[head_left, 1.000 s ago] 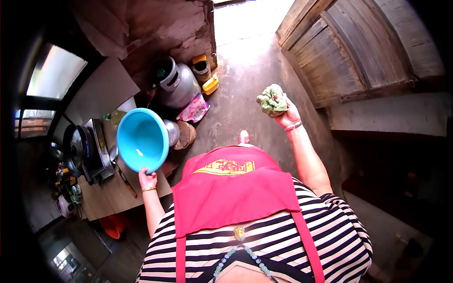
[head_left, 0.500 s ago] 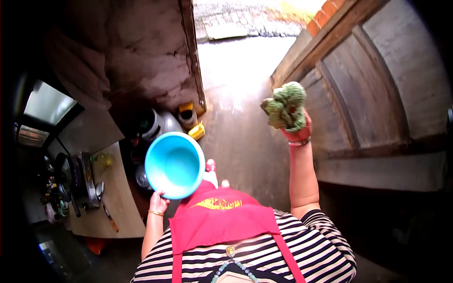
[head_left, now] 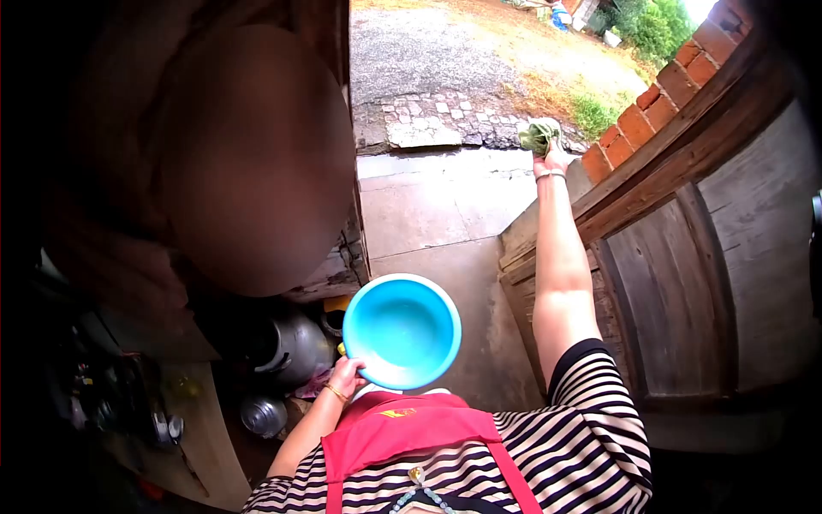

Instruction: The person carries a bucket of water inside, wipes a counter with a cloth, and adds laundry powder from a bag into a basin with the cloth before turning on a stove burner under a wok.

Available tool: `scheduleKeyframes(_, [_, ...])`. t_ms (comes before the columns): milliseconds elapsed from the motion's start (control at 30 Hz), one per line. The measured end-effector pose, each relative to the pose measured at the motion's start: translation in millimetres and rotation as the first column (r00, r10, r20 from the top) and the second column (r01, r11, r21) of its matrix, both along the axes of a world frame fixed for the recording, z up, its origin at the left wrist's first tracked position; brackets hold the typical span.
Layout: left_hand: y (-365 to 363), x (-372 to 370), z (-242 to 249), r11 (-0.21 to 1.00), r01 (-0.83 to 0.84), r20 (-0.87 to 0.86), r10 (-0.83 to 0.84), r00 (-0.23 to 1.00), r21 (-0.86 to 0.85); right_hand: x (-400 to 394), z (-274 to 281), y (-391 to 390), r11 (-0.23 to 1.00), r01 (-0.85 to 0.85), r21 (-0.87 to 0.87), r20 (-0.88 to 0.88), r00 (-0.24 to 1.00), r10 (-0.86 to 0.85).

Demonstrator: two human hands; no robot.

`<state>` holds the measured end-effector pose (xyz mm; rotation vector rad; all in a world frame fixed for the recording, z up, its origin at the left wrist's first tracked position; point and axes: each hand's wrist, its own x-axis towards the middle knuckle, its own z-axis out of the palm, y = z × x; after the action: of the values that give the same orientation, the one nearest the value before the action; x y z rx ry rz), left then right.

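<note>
Door (head_left: 664, 283) to your right; left hand (head_left: 347, 375) grips the basin (head_left: 402, 330), mouth up; right hand (head_left: 555, 160) clutches the cloth (head_left: 539, 135).

Right fingers (head_left: 556, 156): tips partly lost against the green bundle (head_left: 539, 135); its fine texture too small to tell. Well beyond them, blue-and-white shape (head_left: 561, 17) at the top edge, too small to name. Left fingers (head_left: 353, 368): partly under the blue basin (head_left: 402, 330), grip there hidden, as is its underside. Just beyond these fingers, yellow thing (head_left: 342, 349) mostly behind the basin. Up and left of them, brown oval blur (head_left: 257, 163), no detail. Farther left, bench (head_left: 210, 428) clutter sunk in shadow.
</note>
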<state>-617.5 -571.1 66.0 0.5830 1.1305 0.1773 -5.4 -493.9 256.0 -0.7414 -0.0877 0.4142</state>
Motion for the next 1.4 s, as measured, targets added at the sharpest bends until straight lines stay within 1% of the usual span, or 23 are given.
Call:
scheduleKeyframes(133, [16,45,21,0.994,0.1,-0.052,-0.097,0.994,0.053,-8,-16,0,0.911,-0.38,0.158,0.017,0.924,0.383])
scheduleKeyframes(167, [18,52,25,0.991,0.124,-0.062,-0.121,0.991,0.057,-14,-18,1,0.901,-0.407,0.152,-0.011,0.911,0.413])
scheduleKeyframes(233, [20,66,26,0.988,0.143,-0.082,-0.137,0.987,0.066,-25,-16,-4,0.793,-0.573,0.205,0.032,0.814,0.58])
scheduleKeyframes(300, [18,74,19,0.985,0.15,-0.073,-0.144,0.987,0.084,-41,-8,-5,0.715,-0.644,0.271,0.15,0.762,0.63])
scheduleKeyframes(333, [13,85,29,0.992,0.066,-0.104,-0.055,0.993,0.103,-43,-9,-9,0.678,-0.669,0.305,0.11,0.732,0.672])
scheduleKeyframes(367, [10,91,28,0.992,0.059,-0.13,-0.044,0.991,0.111,-44,-12,-8,0.579,-0.739,0.345,0.243,0.666,0.705])
scheduleKeyframes(433, [5,105,27,0.993,0.027,-0.158,-0.009,0.987,0.115,-53,-7,-19,0.501,-0.783,0.368,0.23,0.599,0.767])
scheduleKeyframes(467, [1,112,29,0.992,0.009,-0.153,0.011,0.988,0.127,-49,-13,-21,0.485,-0.772,0.411,0.126,0.575,0.808])
scheduleKeyframes(567, [-6,136,32,0.993,-0.041,-0.127,0.056,0.99,0.115,-52,-10,-28,0.518,-0.795,0.316,0.174,0.585,0.792])
scheduleKeyframes(600, [-9,142,31,0.99,-0.009,-0.129,0.028,0.991,0.142,-47,-12,-30,0.434,-0.843,0.317,0.196,0.506,0.84])
scheduleKeyframes(700, [-14,162,27,0.993,-0.026,-0.105,0.038,0.994,0.119,-37,-28,-36,0.493,-0.806,0.329,0.021,0.528,0.849])
scheduleKeyframes(767, [-21,186,39,0.973,-0.147,-0.085,0.164,0.983,0.178,-36,-34,-44,0.475,-0.819,0.323,-0.021,0.495,0.868])
scheduleKeyframes(833, [-26,199,46,0.976,-0.177,-0.075,0.188,0.979,0.126,-42,-46,-53,0.474,-0.828,0.3,-0.077,0.474,0.877])
scheduleKeyframes(967, [-41,208,8,0.962,-0.227,-0.068,0.24,0.968,0.154,-78,-83,-79,0.329,-0.882,0.336,-0.237,0.259,0.937])
scheduleKeyframes(1000, [-45,209,5,0.959,-0.243,-0.071,0.255,0.964,0.147,-84,-108,-89,0.314,-0.933,0.173,-0.31,0.251,0.917])
scheduleKeyframes(1033, [-48,211,3,0.955,-0.259,-0.069,0.271,0.96,0.146,-94,-125,-94,0.254,-0.847,-0.467,-0.224,0.391,0.893])
scheduleKeyframes(1067, [-52,213,5,0.955,-0.272,-0.105,0.285,0.953,0.121,-92,-159,-105,0.218,-0.527,-0.822,0.035,0.336,0.941])
scheduleKeyframes(1100, [-54,213,5,0.955,-0.281,-0.135,0.293,0.947,0.1,-84,-186,-115,0.261,-0.072,-0.963,0.249,0.146,0.957])
scheduleKeyframes(1167, [-65,205,-8,0.946,-0.312,-0.196,0.323,0.926,0.084,-77,-189,-129,0.224,-0.524,-0.822,0.014,0.374,0.928])
scheduleKeyframes(1200, [-69,201,-12,0.946,-0.316,-0.227,0.324,0.918,0.075,-67,-200,-135,0.168,-0.576,-0.8,-0.094,0.397,0.913])
scheduleKeyframes(1233, [-72,196,-15,0.946,-0.317,-0.259,0.323,0.91,0.067,-64,-204,-141,0.142,-0.519,-0.843,-0.1,0.41,0.907])
scheduleKeyframes(1300, [-80,182,-25,0.953,-0.302,-0.281,0.3,0.912,0.037,-49,-247,-153,0.046,-0.27,-0.962,-0.043,0.314,0.948])
scheduleKeyframes(1400, [-97,155,-70,0.947,-0.32,-0.307,0.301,0.903,-0.012,-51,-308,-174,-0.073,-0.237,-0.969,-0.127,0.224,0.966])
